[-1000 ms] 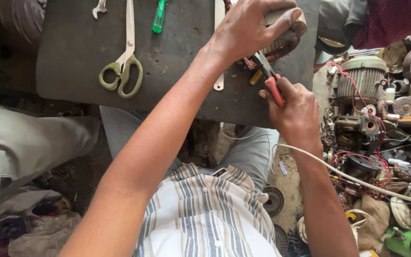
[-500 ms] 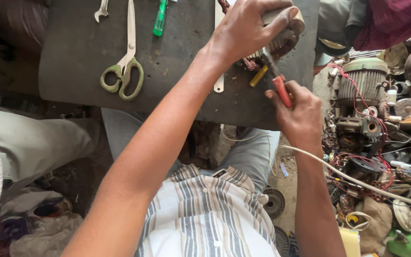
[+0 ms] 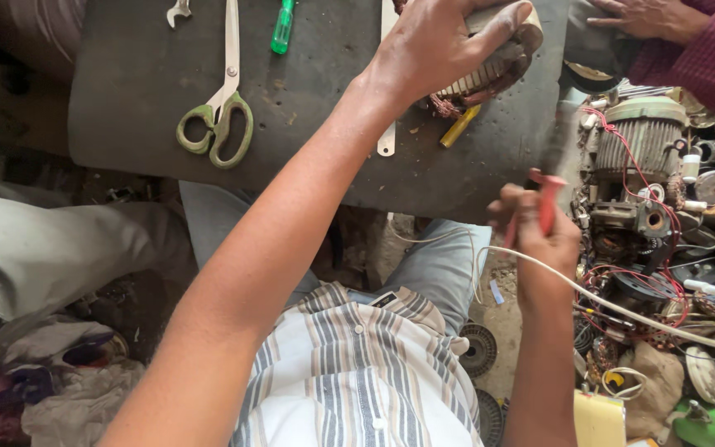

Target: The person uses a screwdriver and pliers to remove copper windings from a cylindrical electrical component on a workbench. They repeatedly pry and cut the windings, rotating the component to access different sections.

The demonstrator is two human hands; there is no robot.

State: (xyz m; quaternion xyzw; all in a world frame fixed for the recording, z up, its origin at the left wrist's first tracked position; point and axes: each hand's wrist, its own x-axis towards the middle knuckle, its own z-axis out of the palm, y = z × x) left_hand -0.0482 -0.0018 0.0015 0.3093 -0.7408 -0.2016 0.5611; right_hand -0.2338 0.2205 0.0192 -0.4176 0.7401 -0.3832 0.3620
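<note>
My left hand (image 3: 448, 45) grips a motor stator (image 3: 498, 70) with copper windings, pressing it on the dark board (image 3: 142, 91) at the upper right. My right hand (image 3: 539, 240) is off the board's lower right edge, closed around red-handled pliers (image 3: 546, 203) that point up and are blurred. A yellow tube piece (image 3: 460, 126) lies on the board just below the stator. A white strip tool (image 3: 387, 141) lies beside my left wrist.
Green-handled scissors (image 3: 218, 124), a green screwdriver (image 3: 282, 26) and a small wrench (image 3: 178, 12) lie on the board. Another person's hand (image 3: 647, 16) in a maroon sleeve is at the top right. Motor parts and red wires (image 3: 647, 190) pile on the right; a white cable (image 3: 622, 306) crosses below.
My right hand has pulled the pliers away from the stator, down and to the right off the board's edge. My left hand keeps hold of the stator.
</note>
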